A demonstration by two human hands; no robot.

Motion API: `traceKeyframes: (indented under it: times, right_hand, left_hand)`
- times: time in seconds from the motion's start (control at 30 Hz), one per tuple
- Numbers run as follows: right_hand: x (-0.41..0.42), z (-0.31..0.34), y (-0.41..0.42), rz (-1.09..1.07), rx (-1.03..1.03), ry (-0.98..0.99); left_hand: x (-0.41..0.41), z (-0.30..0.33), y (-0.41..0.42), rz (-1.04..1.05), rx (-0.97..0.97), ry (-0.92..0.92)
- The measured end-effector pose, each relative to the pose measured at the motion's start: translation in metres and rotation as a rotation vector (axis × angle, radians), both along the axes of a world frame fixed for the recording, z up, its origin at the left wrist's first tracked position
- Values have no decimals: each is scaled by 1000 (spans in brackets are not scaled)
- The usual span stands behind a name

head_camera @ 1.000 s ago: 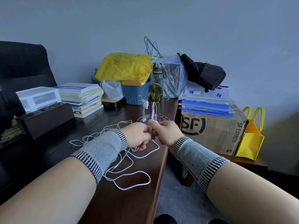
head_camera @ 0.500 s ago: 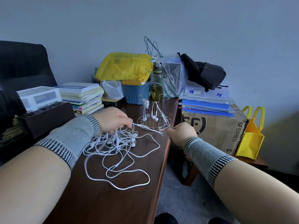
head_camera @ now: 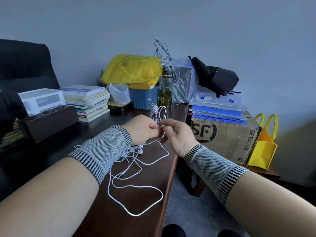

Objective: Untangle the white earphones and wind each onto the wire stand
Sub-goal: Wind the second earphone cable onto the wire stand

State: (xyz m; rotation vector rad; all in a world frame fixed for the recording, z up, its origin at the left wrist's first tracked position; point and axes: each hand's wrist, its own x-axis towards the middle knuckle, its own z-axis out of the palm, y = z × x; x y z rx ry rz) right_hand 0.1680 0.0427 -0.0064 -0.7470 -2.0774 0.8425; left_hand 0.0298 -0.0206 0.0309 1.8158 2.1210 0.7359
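A tangle of white earphones [head_camera: 136, 168] lies on the dark wooden desk [head_camera: 145, 199], its loops reaching the desk's right edge. Behind my hands stands the wire stand [head_camera: 161, 106], with white cord hanging from its hooks. My left hand [head_camera: 142, 130] and my right hand [head_camera: 174, 134] meet just in front of the stand's base. Both pinch a stretch of white cord between them. The fingertips are blurred. Part of the tangle is hidden under my left wrist.
A yellow bag [head_camera: 131, 69], blue bin [head_camera: 143, 98], bottle [head_camera: 166, 82] and stacked books [head_camera: 89, 101] crowd the desk's back. A dark organiser [head_camera: 47, 122] sits at left. Right of the desk stand a cardboard box [head_camera: 225, 139] and a yellow tote [head_camera: 263, 144].
My left hand came back from the pile at left and my right hand rose from the desk edge. They now meet in front of the stand, holding cord.
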Motion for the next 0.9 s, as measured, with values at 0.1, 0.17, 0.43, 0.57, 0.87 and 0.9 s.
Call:
traceKeyframes:
  times: [0.1,0.17,0.43,0.57,0.87,0.9]
  right_hand:
    - [0,-6,3,-25,24,-110]
    - [6,-9,12,-82,16,-164]
    - [33,-20,46,-426,-42,-387]
    - [29,-21,44,-325,-89,-559]
    - [4,-7,14,-2,-300,62]
    - [2,-6,10,55,-374,85]
  left_hand:
    - [-4,3,0,35,19,0]
    - [-15,6,-6,51,-4,17]
    - [-75,8,-19,279,102,-200]
    - [-70,8,-17,267,137,-248]
    - [-7,0,0,76,59,-73]
    - [-5,-1,2,69,54,-67]
